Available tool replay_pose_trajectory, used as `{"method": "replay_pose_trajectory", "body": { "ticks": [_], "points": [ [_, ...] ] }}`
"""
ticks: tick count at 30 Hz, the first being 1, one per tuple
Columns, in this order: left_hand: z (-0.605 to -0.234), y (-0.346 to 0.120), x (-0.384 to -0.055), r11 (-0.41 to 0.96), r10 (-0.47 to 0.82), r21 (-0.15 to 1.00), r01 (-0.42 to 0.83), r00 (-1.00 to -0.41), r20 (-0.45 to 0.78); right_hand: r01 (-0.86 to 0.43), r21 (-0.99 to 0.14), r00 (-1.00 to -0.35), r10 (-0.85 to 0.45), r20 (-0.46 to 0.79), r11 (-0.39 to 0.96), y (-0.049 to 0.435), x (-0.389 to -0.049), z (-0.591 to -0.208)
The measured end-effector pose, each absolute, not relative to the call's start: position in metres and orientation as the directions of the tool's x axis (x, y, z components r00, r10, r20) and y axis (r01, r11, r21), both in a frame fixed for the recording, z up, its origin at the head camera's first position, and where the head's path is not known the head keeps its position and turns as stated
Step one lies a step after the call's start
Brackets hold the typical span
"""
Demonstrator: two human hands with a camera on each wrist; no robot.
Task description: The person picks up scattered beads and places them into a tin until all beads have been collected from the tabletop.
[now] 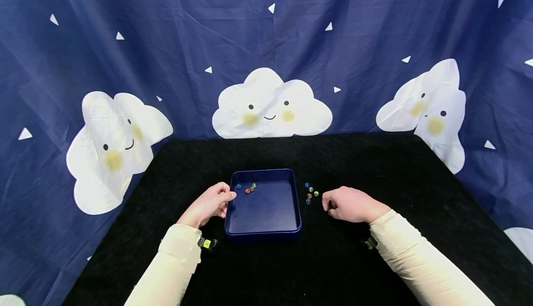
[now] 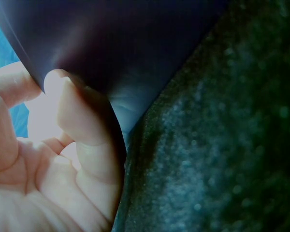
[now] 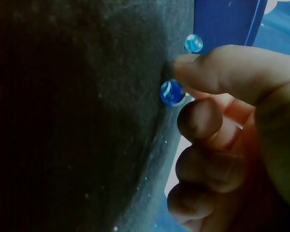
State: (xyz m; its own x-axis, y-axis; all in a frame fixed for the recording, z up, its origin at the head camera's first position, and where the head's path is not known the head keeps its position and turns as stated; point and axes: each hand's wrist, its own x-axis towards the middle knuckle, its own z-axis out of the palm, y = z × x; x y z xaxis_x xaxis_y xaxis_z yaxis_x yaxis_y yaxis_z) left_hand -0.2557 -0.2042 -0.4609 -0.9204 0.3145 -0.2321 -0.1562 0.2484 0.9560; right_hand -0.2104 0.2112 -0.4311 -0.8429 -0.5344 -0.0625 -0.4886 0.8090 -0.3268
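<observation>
A dark blue square tray (image 1: 263,232) stands on the black cloth, with several glass marbles, among them a red-orange marble (image 1: 247,190), near its back left corner. My left hand (image 1: 210,204) grips the tray's left wall by the rim; in the left wrist view its thumb and fingers meet the wall (image 2: 150,43). To the right of the tray my right hand (image 1: 351,204) pinches a blue marble (image 3: 170,94) between thumb and index fingertips. That marble is hidden in the head view. Several loose marbles, one of them yellow-green (image 1: 316,194), lie between this hand and the tray.
Black cloth (image 1: 366,167) covers the table. Behind and at the sides hangs a dark blue curtain (image 1: 233,28) printed with white clouds and triangles. Small cameras are strapped at the left wrist (image 1: 207,244) and the right wrist (image 1: 370,242).
</observation>
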Motion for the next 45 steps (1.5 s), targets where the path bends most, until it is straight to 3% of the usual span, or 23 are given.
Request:
{"method": "replay_pose_trajectory", "body": {
  "ticks": [7,12,21,32,45],
  "points": [
    [-0.46,-0.203,-0.255,0.257,0.315,0.954,-0.153,-0.92,-0.232,-0.463,-0.237,-0.878,-0.478,-0.008,0.854,0.217,-0.208,-0.427],
    [-0.46,-0.203,-0.255,0.259,0.317,0.954,-0.15,-0.92,-0.23,-0.483,-0.263,-0.875,-0.473,0.104,0.835,0.214,-0.207,-0.419],
    [-0.461,-0.203,-0.255,0.261,0.312,0.953,-0.152,-0.921,-0.232,-0.589,-0.285,-0.808,-0.543,0.228,0.756,0.183,-0.201,-0.398],
    [-0.46,-0.205,-0.256,0.258,0.311,0.954,-0.153,-0.922,-0.232,-0.676,-0.277,-0.737,-0.628,0.249,0.683,0.145,-0.198,-0.386],
    [-0.46,-0.206,-0.257,0.259,0.311,0.952,-0.163,-0.919,-0.243,-0.624,-0.286,-0.781,-0.578,0.236,0.727,0.158,-0.2,-0.394]
  ]
}}
